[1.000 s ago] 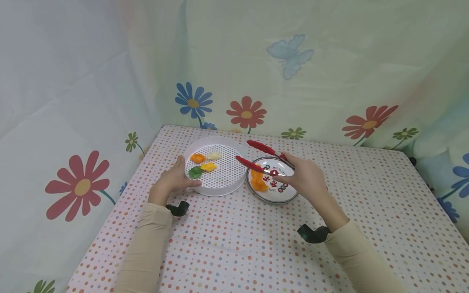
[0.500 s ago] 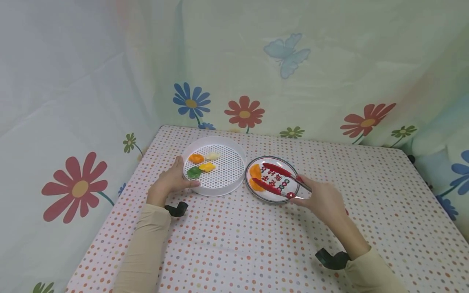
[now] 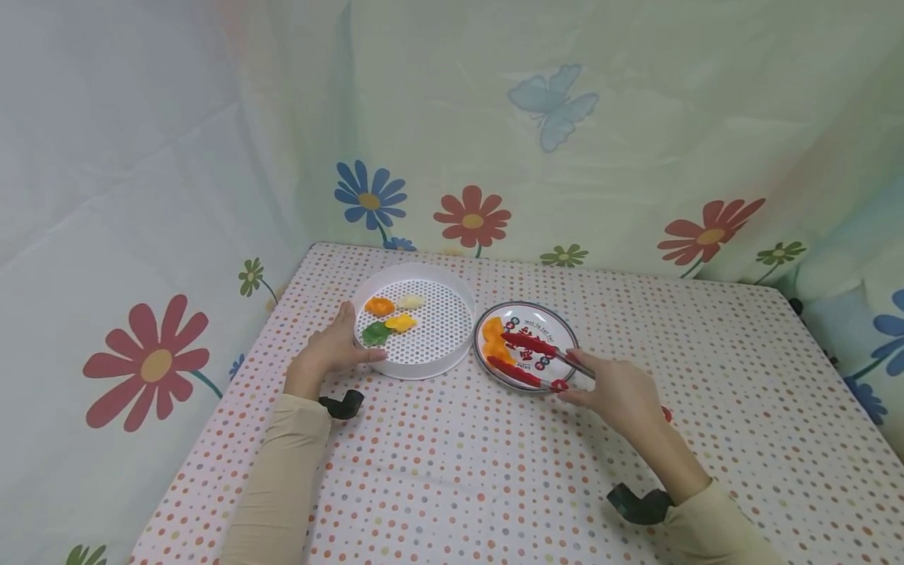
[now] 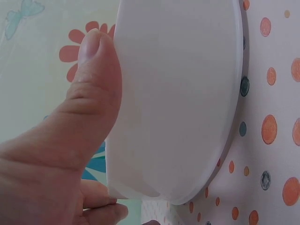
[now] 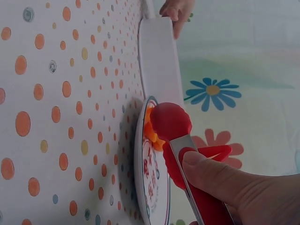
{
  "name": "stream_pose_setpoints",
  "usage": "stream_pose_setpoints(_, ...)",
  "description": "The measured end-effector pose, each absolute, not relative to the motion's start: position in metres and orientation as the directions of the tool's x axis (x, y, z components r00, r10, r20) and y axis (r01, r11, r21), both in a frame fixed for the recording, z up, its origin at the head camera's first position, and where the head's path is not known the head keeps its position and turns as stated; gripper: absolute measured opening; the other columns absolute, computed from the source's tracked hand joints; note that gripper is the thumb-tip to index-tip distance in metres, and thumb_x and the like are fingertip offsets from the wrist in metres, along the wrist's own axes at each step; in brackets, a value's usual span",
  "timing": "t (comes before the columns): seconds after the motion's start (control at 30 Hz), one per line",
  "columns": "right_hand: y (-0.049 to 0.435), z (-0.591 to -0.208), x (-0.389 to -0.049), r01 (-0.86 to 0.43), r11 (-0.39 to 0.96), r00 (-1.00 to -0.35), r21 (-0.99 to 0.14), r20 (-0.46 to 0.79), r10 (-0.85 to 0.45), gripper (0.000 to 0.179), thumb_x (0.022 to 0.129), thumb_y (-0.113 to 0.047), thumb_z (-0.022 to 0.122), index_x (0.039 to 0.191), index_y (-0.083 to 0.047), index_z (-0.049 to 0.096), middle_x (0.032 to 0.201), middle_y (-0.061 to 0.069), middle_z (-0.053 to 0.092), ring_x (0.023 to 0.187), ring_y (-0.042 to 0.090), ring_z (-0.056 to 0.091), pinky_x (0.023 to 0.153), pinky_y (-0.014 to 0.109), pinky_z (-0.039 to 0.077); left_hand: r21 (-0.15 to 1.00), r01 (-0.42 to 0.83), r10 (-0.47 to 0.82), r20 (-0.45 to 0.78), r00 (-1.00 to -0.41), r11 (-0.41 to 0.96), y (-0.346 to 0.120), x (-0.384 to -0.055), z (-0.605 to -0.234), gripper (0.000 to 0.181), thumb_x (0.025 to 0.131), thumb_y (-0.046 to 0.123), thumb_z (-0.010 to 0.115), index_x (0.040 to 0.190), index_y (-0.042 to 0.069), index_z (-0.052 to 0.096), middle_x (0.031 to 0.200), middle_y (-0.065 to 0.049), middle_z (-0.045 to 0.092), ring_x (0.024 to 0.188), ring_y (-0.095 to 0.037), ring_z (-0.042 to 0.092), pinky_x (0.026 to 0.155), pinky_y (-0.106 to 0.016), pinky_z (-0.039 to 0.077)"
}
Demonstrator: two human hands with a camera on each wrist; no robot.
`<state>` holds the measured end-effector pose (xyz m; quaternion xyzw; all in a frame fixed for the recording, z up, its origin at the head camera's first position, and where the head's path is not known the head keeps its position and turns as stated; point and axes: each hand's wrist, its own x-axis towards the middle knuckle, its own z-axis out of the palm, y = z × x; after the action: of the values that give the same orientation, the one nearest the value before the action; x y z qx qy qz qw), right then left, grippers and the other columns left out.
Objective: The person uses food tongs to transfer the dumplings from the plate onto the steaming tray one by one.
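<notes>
My left hand (image 3: 332, 349) grips the outside wall of a round white sieve-like basket (image 3: 441, 365); in the left wrist view its thumb lies along the rim. On the perforated floor are small orange (image 3: 380, 306), pale (image 3: 411, 301), yellow (image 3: 401, 322) and green (image 3: 377, 333) pieces, their kind unclear. My right hand (image 3: 625, 396) holds red-tipped metal tongs (image 3: 530, 343), thumb on the handle in the right wrist view. Their spread tips hang over a patterned plate (image 3: 558, 326), beside orange pieces (image 3: 493, 329) at its left side. Contact between tips and pieces cannot be told.
The basket and plate stand side by side on a dotted tablecloth (image 3: 424, 471). Behind the table hangs a flowered curtain (image 3: 600, 157), with another stretch along the left side. Dark wrist mounts (image 3: 639, 502) jut below the hands.
The right hand and tongs have moved right and toward me from near the basket's edge, then the tips came down by the orange pieces on the plate. The left hand stays on the basket.
</notes>
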<state>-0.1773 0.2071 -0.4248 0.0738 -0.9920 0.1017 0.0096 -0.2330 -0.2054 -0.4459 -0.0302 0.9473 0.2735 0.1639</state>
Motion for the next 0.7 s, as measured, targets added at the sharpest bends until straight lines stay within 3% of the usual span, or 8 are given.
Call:
stream_pose_setpoints(0.17, 0.210, -0.426, -0.178, -0.129, 0.970, -0.992, -0.206, 0.027, -0.126, 0.075, 0.069, -0.035, 0.083, 0.133, -0.007, 0.055, 0.115, 0.025, 0.065, 0.071, 0.023, 0.055, 0.045, 0.024, 0.030, 0.516, -0.151, 0.030, -0.325, -0.945, 0.843, -0.205, -0.233, -0.446, 0.127, 0.073, 0.058, 0.073, 0.151, 0.005, -0.012, 0.160, -0.013, -0.010, 0.146, -0.041, 0.003, 0.115, -0.062, 0.013)
stream_pose_setpoints(0.3, 0.214, -0.427, -0.177, -0.114, 0.967, -0.993, -0.229, 0.016, -0.113, 0.071, 0.070, -0.035, 0.083, 0.130, -0.007, 0.058, 0.112, 0.024, 0.067, 0.072, 0.024, 0.056, 0.046, 0.024, 0.031, 0.514, -0.146, 0.034, -0.324, -0.945, 0.845, -0.205, -0.233, -0.446, 0.127, 0.074, 0.057, 0.073, 0.151, 0.005, -0.014, 0.160, -0.014, -0.011, 0.146, -0.041, 0.003, 0.115, -0.061, 0.013)
stream_pose_setpoints(0.5, 0.223, -0.427, -0.177, -0.100, 0.965, -0.995, -0.241, -0.003, -0.104, 0.068, 0.072, -0.035, 0.081, 0.130, -0.008, 0.058, 0.118, 0.024, 0.064, 0.088, 0.032, 0.062, 0.050, 0.023, 0.036, 0.497, -0.166, 0.014, -0.338, -0.941, 0.852, -0.205, -0.233, -0.446, 0.127, 0.074, 0.057, 0.073, 0.150, 0.007, -0.015, 0.160, -0.012, -0.012, 0.145, -0.044, 0.005, 0.113, -0.064, 0.014)
stream_pose_setpoints(0.7, 0.239, -0.426, -0.176, -0.056, 0.968, -0.997, -0.243, -0.029, -0.065, 0.067, 0.073, -0.036, 0.080, 0.130, -0.008, 0.058, 0.120, 0.027, 0.062, 0.099, 0.041, 0.060, 0.059, 0.036, 0.047, 0.494, -0.167, 0.011, -0.337, -0.941, 0.854, -0.205, -0.232, -0.446, 0.127, 0.074, 0.058, 0.072, 0.150, 0.008, -0.016, 0.160, -0.011, -0.011, 0.144, -0.046, 0.006, 0.112, -0.065, 0.015)
